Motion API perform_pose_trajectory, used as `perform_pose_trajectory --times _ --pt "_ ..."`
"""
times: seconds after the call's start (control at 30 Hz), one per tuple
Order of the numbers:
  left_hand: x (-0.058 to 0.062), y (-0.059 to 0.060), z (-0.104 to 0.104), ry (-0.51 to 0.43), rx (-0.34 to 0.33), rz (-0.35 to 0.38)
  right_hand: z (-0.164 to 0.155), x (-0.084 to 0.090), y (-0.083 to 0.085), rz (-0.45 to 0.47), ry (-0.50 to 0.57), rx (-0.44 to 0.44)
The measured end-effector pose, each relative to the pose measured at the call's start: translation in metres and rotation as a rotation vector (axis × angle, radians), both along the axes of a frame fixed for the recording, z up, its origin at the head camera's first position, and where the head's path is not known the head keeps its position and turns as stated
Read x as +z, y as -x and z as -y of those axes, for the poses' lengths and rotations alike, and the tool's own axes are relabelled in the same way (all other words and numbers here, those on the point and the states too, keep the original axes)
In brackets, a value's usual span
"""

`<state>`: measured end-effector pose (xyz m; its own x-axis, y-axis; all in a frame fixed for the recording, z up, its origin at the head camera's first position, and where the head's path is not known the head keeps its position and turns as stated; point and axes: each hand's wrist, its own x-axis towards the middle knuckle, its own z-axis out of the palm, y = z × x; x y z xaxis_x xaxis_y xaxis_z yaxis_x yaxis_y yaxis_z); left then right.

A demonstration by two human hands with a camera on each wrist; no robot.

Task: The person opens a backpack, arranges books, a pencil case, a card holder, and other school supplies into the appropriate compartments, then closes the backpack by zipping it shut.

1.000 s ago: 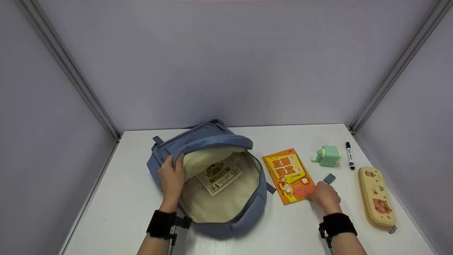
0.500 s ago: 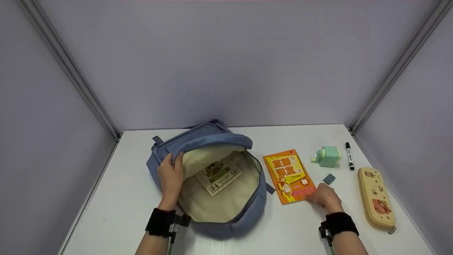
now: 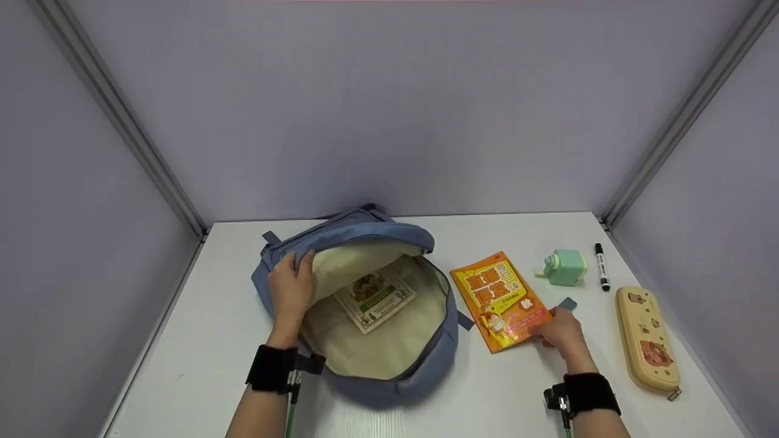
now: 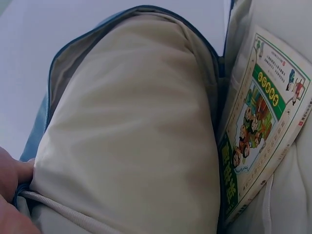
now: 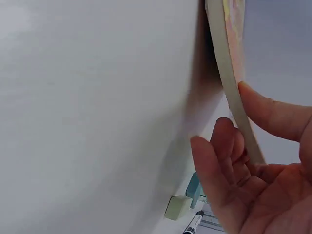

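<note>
Left of centre in the head view, the left hand [image 3: 291, 292] is pinching the flap [image 3: 365, 232] of the blue backpack [image 3: 429, 362], inside which a green-and-cream book [image 3: 377, 298] is lying. The right hand [image 3: 560, 331] is pinching the orange book [image 3: 496, 298], right of centre, by its lower right corner, holding that edge off the table [image 3: 201, 340].
</note>
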<state>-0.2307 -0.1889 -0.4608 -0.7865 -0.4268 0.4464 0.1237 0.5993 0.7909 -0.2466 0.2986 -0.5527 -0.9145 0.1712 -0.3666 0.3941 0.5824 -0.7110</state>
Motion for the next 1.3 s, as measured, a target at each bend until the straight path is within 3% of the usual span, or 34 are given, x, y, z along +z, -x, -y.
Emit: perform_pose_trajectory --times 0.1,0.23,0.43,0.67,0.9,1.3 --pt "0.001 0.002 0.001 -0.018 0.001 0.013 0.002 0.005 -0.001 -0.055 0.175 0.004" --pt "0.001 0.004 0.003 -0.041 0.003 0.009 0.006 0.022 -0.005 -0.153 0.322 -0.003" --pt "-0.001 0.004 0.003 -0.038 0.008 -0.001 0.008 0.052 -0.012 -0.288 0.456 -0.096" --pt "-0.004 0.004 0.002 -0.036 0.022 -0.017 0.009 0.076 -0.02 -0.38 0.57 -0.166" --pt "-0.005 0.002 0.002 -0.033 0.021 -0.026 0.015 0.089 -0.028 -0.359 0.71 -0.105" --pt "-0.007 0.001 0.003 -0.038 0.018 -0.057 0.049 0.09 -0.04 -0.228 0.739 0.045"
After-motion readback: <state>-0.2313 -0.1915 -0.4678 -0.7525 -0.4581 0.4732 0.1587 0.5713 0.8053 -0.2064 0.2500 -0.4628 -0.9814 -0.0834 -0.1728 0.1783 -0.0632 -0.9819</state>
